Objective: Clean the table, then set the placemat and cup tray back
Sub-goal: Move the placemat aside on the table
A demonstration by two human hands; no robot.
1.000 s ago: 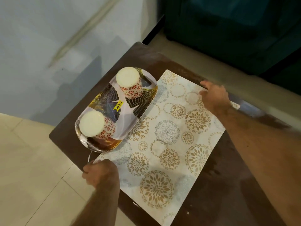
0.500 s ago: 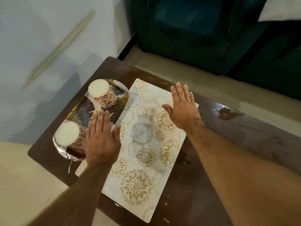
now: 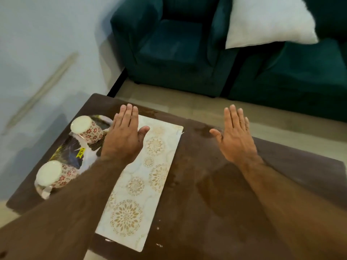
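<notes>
A white placemat (image 3: 144,186) with gold flower rings lies on the dark brown table (image 3: 216,194). Left of it sits an oval patterned tray (image 3: 75,152) with a yellow price sticker. Two upturned cups with red flowers stand on the tray, one at the far end (image 3: 87,129) and one at the near end (image 3: 54,174). My left hand (image 3: 124,136) hovers flat, fingers straight, over the seam between tray and placemat. My right hand (image 3: 235,136) is spread flat over the bare wood to the right of the placemat. Neither hand holds anything.
Damp streaks mark the table top around the placemat. A dark teal sofa (image 3: 187,53) with a white cushion (image 3: 266,21) stands beyond the table's far edge. A pale wall (image 3: 47,44) runs along the left, and light floor tiles show at the lower left.
Both hands let go of the placemat's edges and opened flat. My left hand moved up over the tray's edge; my right hand left the placemat and went out over the bare table.
</notes>
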